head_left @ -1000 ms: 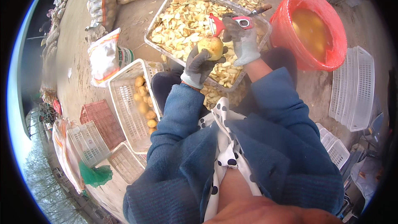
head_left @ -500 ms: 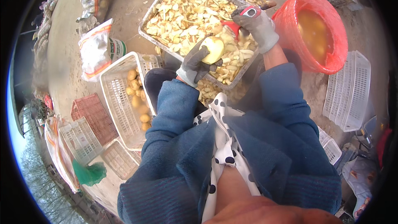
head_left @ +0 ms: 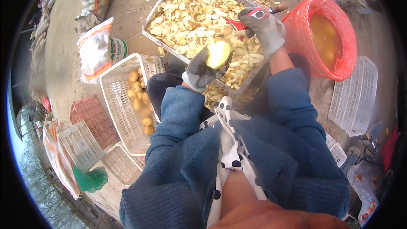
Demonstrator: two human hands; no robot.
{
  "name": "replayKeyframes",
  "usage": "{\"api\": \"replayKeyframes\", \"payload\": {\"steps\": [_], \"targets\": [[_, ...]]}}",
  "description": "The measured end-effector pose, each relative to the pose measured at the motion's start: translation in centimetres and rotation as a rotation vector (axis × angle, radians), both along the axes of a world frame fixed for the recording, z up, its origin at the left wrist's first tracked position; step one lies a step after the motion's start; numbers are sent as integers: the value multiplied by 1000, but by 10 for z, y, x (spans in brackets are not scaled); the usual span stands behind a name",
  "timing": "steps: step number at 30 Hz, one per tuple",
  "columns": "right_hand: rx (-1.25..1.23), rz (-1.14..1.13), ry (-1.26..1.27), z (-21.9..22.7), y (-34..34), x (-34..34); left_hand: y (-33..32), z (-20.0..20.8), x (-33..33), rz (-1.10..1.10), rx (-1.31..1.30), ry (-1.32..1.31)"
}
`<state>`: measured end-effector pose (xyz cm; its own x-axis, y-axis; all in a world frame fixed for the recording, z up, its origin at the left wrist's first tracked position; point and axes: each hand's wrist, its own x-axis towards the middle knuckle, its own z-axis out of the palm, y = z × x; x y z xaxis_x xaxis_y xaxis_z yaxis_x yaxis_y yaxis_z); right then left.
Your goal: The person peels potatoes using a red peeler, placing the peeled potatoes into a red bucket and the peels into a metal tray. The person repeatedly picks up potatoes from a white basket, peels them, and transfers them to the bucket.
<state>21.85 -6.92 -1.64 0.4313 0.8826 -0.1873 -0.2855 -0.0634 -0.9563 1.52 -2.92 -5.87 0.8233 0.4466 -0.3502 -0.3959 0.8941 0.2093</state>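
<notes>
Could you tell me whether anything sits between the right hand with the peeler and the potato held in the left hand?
Nothing visible does. The left hand holds the peeled potato over the metal tray of peelings; the right hand, gripping the red peeler, is apart from it up and to the right, with only open air above the peelings between.

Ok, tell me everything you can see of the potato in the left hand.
The potato is pale yellow and smooth, with its skin off on the side that shows. It is oval and stands roughly upright in the grip of the gloved left hand, whose grey fingers wrap its lower part. It is held above the metal tray of peelings. The right hand, holding a red peeler, is apart from it.
</notes>
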Motion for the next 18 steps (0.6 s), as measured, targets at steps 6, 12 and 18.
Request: {"api": "replayKeyframes", "payload": {"steps": [6,12,18], "targets": [[117,-106,262,-6,-17,5,12,3,2,-161,605,277],[148,166,311,-5,-11,7,12,5,3,-296,912,414],[47,-132,-2,-14,-12,20,12,37,-14,-25,1041,236]]}}
